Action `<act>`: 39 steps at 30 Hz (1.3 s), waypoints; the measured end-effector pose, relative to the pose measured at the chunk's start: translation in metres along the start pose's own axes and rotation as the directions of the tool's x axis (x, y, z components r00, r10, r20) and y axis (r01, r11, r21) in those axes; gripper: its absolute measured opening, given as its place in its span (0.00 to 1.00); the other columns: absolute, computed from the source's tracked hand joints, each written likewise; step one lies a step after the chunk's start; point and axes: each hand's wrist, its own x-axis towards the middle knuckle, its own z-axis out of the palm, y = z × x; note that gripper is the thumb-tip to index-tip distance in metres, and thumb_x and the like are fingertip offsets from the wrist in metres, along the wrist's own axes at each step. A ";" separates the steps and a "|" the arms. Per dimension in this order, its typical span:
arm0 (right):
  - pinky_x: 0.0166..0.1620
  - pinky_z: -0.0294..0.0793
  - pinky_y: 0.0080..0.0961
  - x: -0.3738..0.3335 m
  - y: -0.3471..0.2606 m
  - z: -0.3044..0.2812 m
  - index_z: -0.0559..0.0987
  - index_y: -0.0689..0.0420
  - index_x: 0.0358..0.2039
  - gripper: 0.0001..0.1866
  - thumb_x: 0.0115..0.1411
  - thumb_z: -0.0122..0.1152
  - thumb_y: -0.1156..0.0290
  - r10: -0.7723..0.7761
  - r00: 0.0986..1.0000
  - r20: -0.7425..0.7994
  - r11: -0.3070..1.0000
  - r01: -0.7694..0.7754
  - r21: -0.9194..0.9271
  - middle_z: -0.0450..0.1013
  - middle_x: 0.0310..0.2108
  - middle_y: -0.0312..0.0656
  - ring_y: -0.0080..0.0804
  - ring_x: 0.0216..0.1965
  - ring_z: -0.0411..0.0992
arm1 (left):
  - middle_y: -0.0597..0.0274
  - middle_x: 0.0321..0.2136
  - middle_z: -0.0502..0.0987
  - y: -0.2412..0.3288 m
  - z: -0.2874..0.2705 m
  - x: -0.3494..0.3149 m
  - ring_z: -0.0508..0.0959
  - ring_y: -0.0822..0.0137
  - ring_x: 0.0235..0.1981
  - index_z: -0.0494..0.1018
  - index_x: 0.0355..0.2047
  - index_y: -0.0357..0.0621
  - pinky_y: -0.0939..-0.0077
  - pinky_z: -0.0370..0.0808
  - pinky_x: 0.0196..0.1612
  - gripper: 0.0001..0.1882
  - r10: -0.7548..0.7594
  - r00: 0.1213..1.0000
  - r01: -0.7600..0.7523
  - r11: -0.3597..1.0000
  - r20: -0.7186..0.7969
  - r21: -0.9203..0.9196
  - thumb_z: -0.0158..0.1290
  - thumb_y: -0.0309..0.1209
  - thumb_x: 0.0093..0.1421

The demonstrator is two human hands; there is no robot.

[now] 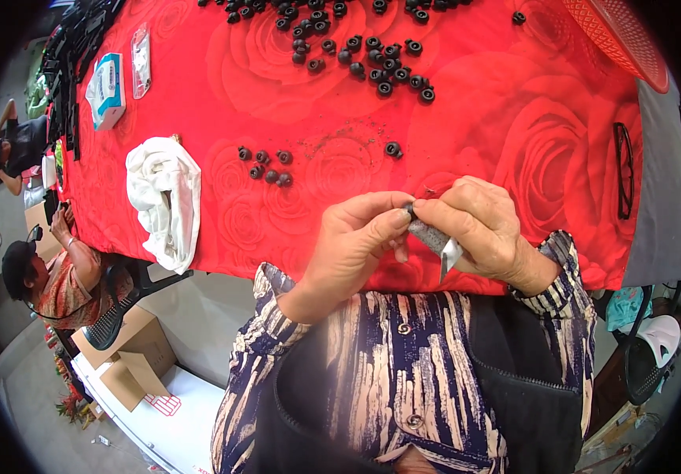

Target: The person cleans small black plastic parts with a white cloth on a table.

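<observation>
Close in front of my body, both hands meet above the near edge of the red rose-patterned tablecloth [514,150]. Thumb and fingers of my left hand [352,245] pinch a small round black piece [410,211], mostly covered by fingertips. My right hand [482,229] is closed round a grey speckled tool [429,235] with a flat, shiny metal end pointing toward me. Its other end is hidden at the fingers, beside the black piece. Beyond my hands lies a single black knobbed piece [393,149]. A small group of similar pieces [271,175] rests to its left, with dark crumbs scattered between.
Many more black pieces [384,71] spread across the far side. A white cloth [163,201], tissue pack [106,91] and clear plastic case [141,62] lie left. Eyeglasses [623,170] and a red basket [620,35] are right. Another person [60,276] sits at the left edge.
</observation>
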 end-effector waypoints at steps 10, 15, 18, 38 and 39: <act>0.21 0.67 0.27 0.002 -0.001 0.002 0.74 0.64 0.32 0.19 0.36 0.66 0.76 0.003 0.998 0.062 1.000 -0.005 0.030 0.65 0.21 0.39 0.32 0.19 0.68 | 0.62 0.31 0.76 0.007 0.004 0.003 0.74 0.75 0.29 0.72 0.45 0.33 0.80 0.76 0.30 0.12 0.087 0.995 -0.089 0.995 -0.048 -0.055 0.52 0.25 0.61; 0.27 0.69 0.31 0.012 -0.001 -0.009 0.69 0.60 0.43 0.22 0.50 0.65 0.69 0.310 0.935 0.173 0.919 -0.342 0.196 0.67 0.27 0.44 0.39 0.25 0.69 | 0.60 0.31 0.76 0.004 0.000 0.000 0.74 0.73 0.28 0.72 0.44 0.32 0.78 0.76 0.30 0.12 0.094 0.995 -0.095 0.992 -0.021 -0.077 0.52 0.25 0.61; 0.31 0.69 0.32 0.009 0.003 -0.011 0.69 0.60 0.44 0.18 0.55 0.59 0.68 0.425 0.863 0.273 0.862 -0.478 0.169 0.67 0.29 0.46 0.41 0.28 0.70 | 0.60 0.32 0.75 0.007 0.000 0.000 0.74 0.72 0.29 0.72 0.44 0.31 0.78 0.76 0.31 0.12 0.103 0.994 -0.103 0.994 0.020 -0.038 0.52 0.25 0.61; 0.30 0.70 0.32 0.005 0.005 -0.006 0.73 0.58 0.42 0.15 0.52 0.59 0.72 0.424 0.865 0.268 0.841 -0.486 0.236 0.67 0.29 0.44 0.42 0.28 0.72 | 0.58 0.33 0.75 0.007 0.000 -0.001 0.75 0.71 0.31 0.72 0.45 0.31 0.76 0.77 0.32 0.13 0.082 0.996 -0.083 0.996 0.033 0.018 0.52 0.25 0.61; 0.30 0.70 0.32 0.005 0.005 -0.005 0.73 0.58 0.42 0.15 0.52 0.59 0.72 0.425 0.865 0.268 0.841 -0.486 0.237 0.67 0.29 0.44 0.42 0.28 0.72 | 0.58 0.33 0.75 0.007 -0.001 -0.001 0.75 0.71 0.31 0.71 0.45 0.31 0.75 0.77 0.32 0.13 0.076 0.997 -0.076 0.997 0.027 0.010 0.52 0.25 0.61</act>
